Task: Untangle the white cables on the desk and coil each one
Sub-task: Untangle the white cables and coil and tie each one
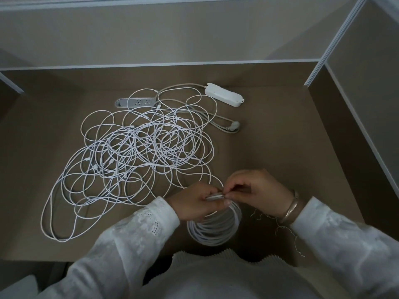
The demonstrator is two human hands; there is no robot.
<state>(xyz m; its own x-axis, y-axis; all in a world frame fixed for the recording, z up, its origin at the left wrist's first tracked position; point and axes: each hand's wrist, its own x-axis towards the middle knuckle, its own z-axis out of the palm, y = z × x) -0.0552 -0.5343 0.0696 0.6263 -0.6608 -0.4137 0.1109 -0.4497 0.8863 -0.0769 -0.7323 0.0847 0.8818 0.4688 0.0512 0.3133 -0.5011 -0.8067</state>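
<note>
Brown desk (pixel 280 147): white cables (pixel 133 156) sprawl tangled; coil (pixel 216 229) seemingly tidy.

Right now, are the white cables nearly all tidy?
Not nearly. One round coil of white cable is wound; the left hand holds it while the right hand pinches its end. The big tangled heap of thin white cables remains on the brown desk.

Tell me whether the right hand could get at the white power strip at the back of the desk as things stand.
Probably not right away: the right hand is pinching the coiled cable together with the left hand. The path to the power strip looks unobstructed.
</note>
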